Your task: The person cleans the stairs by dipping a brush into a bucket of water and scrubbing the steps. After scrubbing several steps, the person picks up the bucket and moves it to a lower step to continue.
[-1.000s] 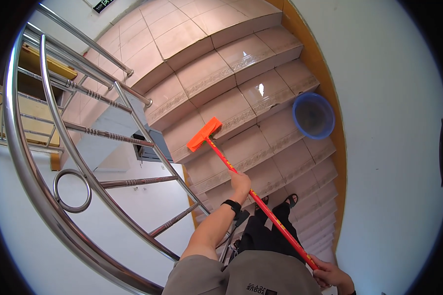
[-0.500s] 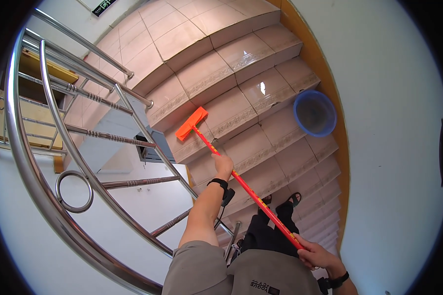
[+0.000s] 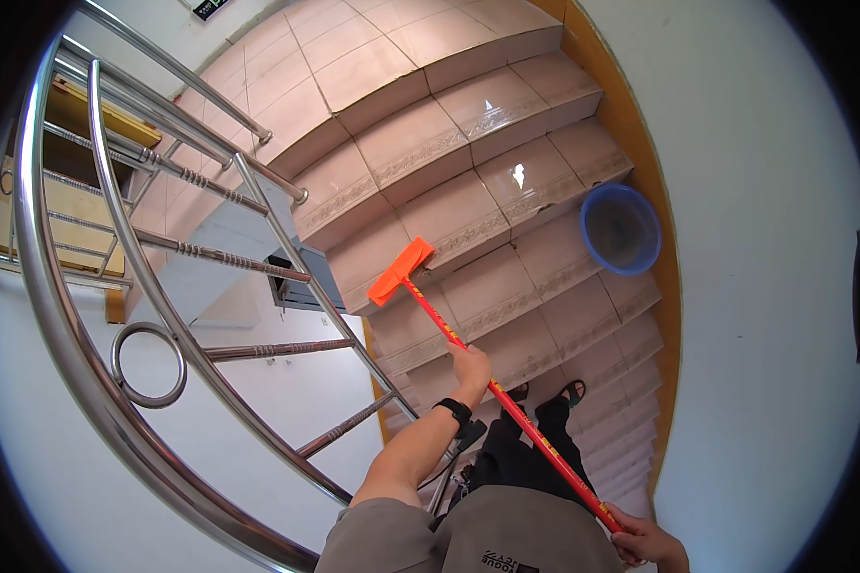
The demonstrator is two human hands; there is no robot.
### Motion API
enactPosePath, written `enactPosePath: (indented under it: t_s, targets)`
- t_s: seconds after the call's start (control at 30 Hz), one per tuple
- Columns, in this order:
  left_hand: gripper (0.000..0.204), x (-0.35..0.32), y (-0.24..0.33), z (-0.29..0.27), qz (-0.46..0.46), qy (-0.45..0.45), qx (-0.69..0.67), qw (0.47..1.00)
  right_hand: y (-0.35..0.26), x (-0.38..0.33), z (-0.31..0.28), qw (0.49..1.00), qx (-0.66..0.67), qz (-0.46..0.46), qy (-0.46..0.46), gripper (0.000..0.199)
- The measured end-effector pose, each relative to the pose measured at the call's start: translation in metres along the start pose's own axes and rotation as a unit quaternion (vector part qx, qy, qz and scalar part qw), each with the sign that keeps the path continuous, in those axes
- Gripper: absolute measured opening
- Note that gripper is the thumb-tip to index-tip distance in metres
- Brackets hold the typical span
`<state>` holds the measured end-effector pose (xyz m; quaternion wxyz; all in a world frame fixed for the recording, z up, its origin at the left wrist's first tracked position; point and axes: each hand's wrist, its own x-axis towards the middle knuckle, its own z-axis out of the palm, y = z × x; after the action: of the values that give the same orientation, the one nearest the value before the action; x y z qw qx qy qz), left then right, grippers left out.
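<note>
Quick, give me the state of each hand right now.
Left hand: closed around the mop handle, midway along it.
Right hand: closed on the handle's upper end.

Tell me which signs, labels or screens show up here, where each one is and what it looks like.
Small dark rectangular sign: on the pale wall at the top edge, above the stairs, light markings, cut off by the frame.
Small printed label: on the grey garment at the bottom edge, dark marks.
</note>
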<state>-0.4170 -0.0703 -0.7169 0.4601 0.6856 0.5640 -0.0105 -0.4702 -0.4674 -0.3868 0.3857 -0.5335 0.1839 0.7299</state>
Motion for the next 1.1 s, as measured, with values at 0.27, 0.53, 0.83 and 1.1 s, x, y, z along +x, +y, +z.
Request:
enactPosePath:
  t_s: [0.27,0.53,0.83,1.1]
  targets:
    - [0.05,0.091,0.013,-0.026,0.047,0.044,-0.017,0.998,-0.064,0.038,0.02,0.991,-0.087,-0.101,-0.021,0.07]
    - [0.046,0.159,0.012,-0.048,0.025,0.045,-0.004,0.999,-0.096,0.063,0.039,0.984,-0.116,-0.135,-0.03,0.072]
    - [0.043,0.118,0.012,-0.037,0.031,0.055,0.006,0.998,-0.073,0.059,0.022,0.983,-0.11,-0.144,-0.023,0.07]
    - [0.046,0.034,-0.011,-0.005,0.016,0.045,0.002,0.999,-0.008,0.022,-0.009,0.993,-0.079,-0.084,-0.021,0.07]
